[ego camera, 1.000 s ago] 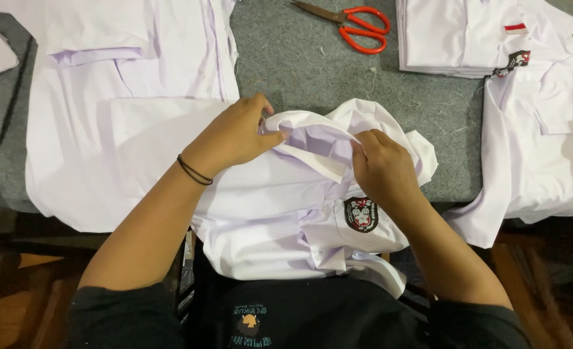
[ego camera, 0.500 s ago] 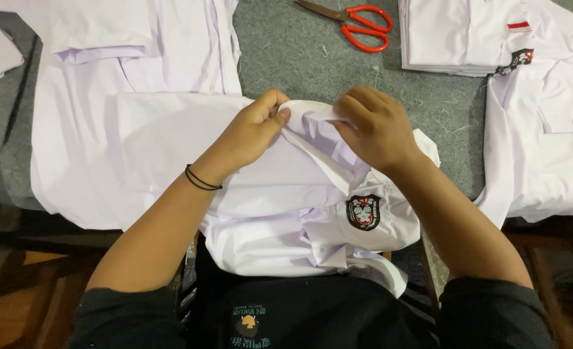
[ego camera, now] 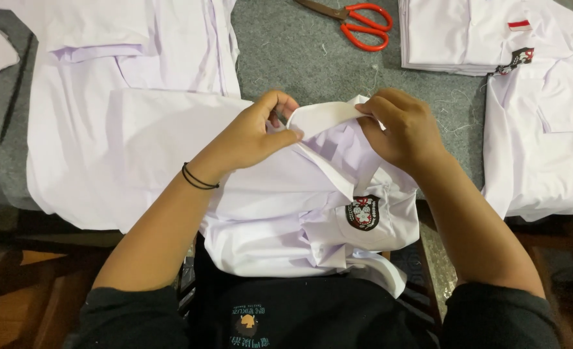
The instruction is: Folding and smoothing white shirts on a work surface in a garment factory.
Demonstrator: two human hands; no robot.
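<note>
A white shirt (ego camera: 286, 213) with a dark crest badge (ego camera: 362, 212) on its pocket lies across my lap and the near edge of the grey table (ego camera: 299, 58). My left hand (ego camera: 254, 132), with a black band on its wrist, pinches the left end of the shirt's collar (ego camera: 322, 115). My right hand (ego camera: 406, 129) grips the collar's right end. The collar is held up between both hands, arched and folded over.
Flat white shirt pieces (ego camera: 125, 97) cover the table's left side. Orange-handled scissors (ego camera: 357, 22) lie at the top middle. A stack of folded white shirts (ego camera: 467, 35) sits at the top right, with another white shirt (ego camera: 538, 142) spread below it.
Both hands have moved up and away from me along the shirt to its collar. The collar is now lifted and stretched between them.
</note>
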